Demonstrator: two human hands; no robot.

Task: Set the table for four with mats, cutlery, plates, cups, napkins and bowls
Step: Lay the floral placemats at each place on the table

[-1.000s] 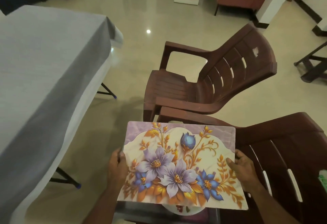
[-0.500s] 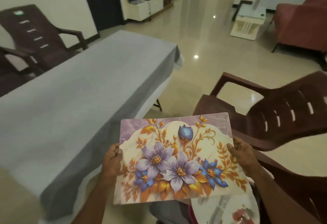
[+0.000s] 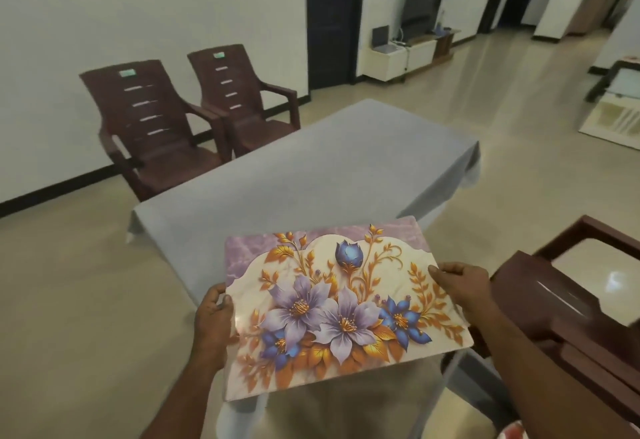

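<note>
I hold a floral mat (image 3: 339, 303) with purple, blue and gold flowers flat in front of me. My left hand (image 3: 212, 321) grips its left edge and my right hand (image 3: 462, 286) grips its right edge, thumbs on top. The mat hovers over the near end of a table covered in a grey cloth (image 3: 311, 175), which stretches away from me with nothing on it.
Two brown plastic chairs (image 3: 194, 109) stand against the wall beyond the table's left side. Another brown chair (image 3: 568, 303) is close on my right. A TV unit (image 3: 408, 50) and dark doorway lie at the back. Open tiled floor surrounds the table.
My view has swung left from the chairs to face the table. Both hands keep the same grip and the mat has moved over the table's near end.
</note>
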